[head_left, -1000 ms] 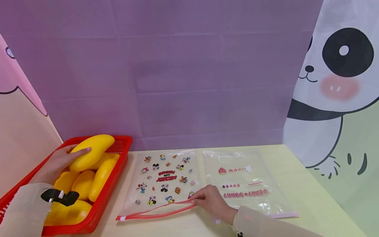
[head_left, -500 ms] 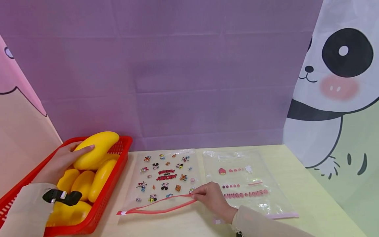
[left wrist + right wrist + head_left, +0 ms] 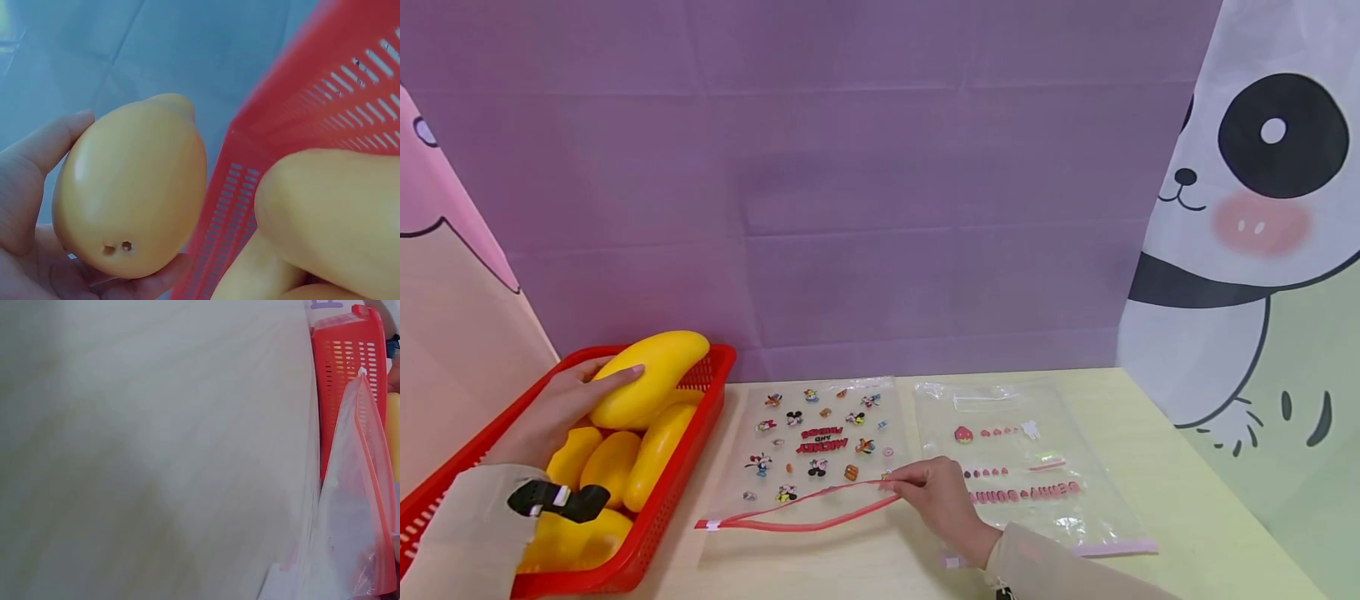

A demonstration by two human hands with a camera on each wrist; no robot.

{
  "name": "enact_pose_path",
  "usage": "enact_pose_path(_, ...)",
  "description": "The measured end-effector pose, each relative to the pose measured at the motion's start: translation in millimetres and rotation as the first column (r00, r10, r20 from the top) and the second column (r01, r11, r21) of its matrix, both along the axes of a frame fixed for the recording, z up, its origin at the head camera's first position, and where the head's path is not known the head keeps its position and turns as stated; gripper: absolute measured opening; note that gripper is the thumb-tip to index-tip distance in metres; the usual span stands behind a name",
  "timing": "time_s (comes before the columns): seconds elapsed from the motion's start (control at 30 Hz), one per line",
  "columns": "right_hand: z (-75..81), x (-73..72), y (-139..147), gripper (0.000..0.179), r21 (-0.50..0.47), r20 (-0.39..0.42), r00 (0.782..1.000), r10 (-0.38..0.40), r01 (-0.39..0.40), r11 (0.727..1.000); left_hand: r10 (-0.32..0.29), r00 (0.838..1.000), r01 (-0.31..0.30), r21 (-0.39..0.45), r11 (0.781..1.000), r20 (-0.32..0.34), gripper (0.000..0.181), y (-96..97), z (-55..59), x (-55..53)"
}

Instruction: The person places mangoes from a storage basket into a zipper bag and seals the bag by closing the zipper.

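Note:
My left hand (image 3: 557, 410) holds a yellow toy mango (image 3: 651, 377) above the red basket (image 3: 718, 375). In the left wrist view, the thumb and fingers curl round the mango (image 3: 134, 181), whose near end has two small holes. Several more yellow mangoes (image 3: 662, 446) lie in the basket. With thumb and fingertips, my right hand (image 3: 942, 504) pinches the red zip edge of a clear zip bag (image 3: 823, 467) printed with cartoon figures. The bag's mouth gapes and is lifted off the table; the right wrist view shows the raised bag (image 3: 350, 519) side-on.
A second clear zip bag (image 3: 1022, 450) with pink print and a pink zip edge lies flat on the right. The pale wooden table (image 3: 1202, 517) meets a purple backdrop (image 3: 925, 250) behind. A panda-printed sheet (image 3: 1247, 333) borders the right side.
The left hand has moved the mango slightly up and to the right. The right hand has raised the cartoon bag's red zip edge a little, and its mouth has widened.

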State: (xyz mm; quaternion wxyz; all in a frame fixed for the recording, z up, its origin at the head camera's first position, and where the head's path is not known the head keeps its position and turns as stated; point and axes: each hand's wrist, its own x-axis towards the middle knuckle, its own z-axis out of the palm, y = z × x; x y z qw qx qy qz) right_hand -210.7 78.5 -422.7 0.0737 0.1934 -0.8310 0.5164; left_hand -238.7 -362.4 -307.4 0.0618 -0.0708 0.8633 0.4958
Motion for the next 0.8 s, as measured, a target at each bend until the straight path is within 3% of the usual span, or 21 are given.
enact_pose_path(0.23, 2.0, 0.0, -1.2, 0.006, -0.022, 0.057, 0.998, -0.018, 0.019, 1.000, -0.033, 0.998, 0.030, -0.064, 0.997, -0.052, 0.081, 10.1, 2.1, -0.7)
enact_pose_path(0.4, 2.5, 1.6, -2.6, 0.006, -0.052, 0.097, 0.995, -0.005, 0.010, 0.999, -0.035, 0.998, 0.031, -0.082, 0.996, -0.052, 0.085, 18.9, 4.6, -1.7)
enact_pose_path(0.8, 3.6, -0.9, -1.9, 0.005, -0.021, 0.097, 0.995, -0.030, 0.033, 0.999, -0.037, 0.999, 0.037, -0.001, 0.999, -0.038, 0.086, 44.7, 12.5, 8.6)
